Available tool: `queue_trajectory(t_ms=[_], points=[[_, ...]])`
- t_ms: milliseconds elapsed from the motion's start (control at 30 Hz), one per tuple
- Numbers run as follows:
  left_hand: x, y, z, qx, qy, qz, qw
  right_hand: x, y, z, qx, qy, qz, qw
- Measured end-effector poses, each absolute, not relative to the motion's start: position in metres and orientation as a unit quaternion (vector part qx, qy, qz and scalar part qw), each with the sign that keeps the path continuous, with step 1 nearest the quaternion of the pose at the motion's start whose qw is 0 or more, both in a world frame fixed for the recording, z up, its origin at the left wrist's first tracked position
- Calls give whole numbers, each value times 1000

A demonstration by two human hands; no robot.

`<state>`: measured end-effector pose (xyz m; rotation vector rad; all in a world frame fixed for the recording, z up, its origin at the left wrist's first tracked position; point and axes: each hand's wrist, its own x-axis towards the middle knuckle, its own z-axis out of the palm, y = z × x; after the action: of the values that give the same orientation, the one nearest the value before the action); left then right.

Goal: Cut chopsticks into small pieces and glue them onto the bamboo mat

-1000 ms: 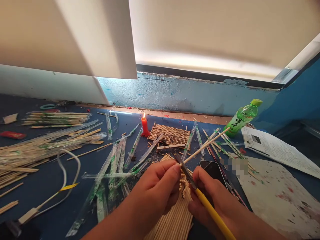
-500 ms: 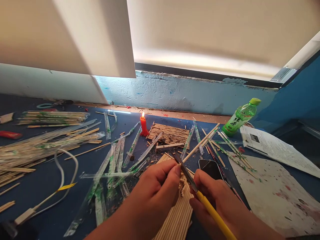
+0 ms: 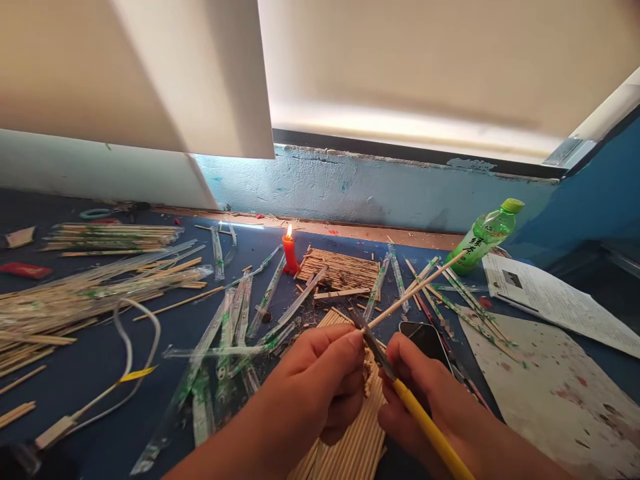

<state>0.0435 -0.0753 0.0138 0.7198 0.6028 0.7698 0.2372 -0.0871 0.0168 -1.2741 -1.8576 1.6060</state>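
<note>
My left hand (image 3: 320, 380) is closed on the near end of a thin wooden stick (image 3: 413, 292), which slants up and right toward the bottle. My right hand (image 3: 425, 393) is closed around a tool with yellow handles (image 3: 425, 423). The tool's metal jaws (image 3: 371, 339) meet the stick just beyond my left fingertips. Beneath both hands lies a mat of sticks side by side (image 3: 350, 440), with small pale pieces (image 3: 369, 377) on it, partly hidden by my hands.
A lit red candle (image 3: 290, 252) stands beside a panel of darkened sticks (image 3: 345, 268). Plastic wrappers (image 3: 225, 333), bundled sticks (image 3: 115, 237) and a white cable (image 3: 130, 340) lie left. To the right are a phone (image 3: 423, 339), green bottle (image 3: 487, 233) and papers (image 3: 565, 300).
The held stick now reaches farther up and right, its far end in front of the bottle. My hands have barely moved, and the whole view has shifted slightly.
</note>
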Motion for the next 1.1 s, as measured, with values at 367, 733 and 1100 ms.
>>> queue_trajectory(t_ms=[367, 733, 1100], points=[[45, -74, 8, 407, 317, 367, 774, 241, -89, 13, -478, -699, 507, 162], [44, -76, 12, 447, 343, 369, 739, 239, -89, 18, -518, -703, 464, 152], [40, -75, 18, 573, 405, 343, 625, 241, -89, 28, -475, -646, 582, 138]])
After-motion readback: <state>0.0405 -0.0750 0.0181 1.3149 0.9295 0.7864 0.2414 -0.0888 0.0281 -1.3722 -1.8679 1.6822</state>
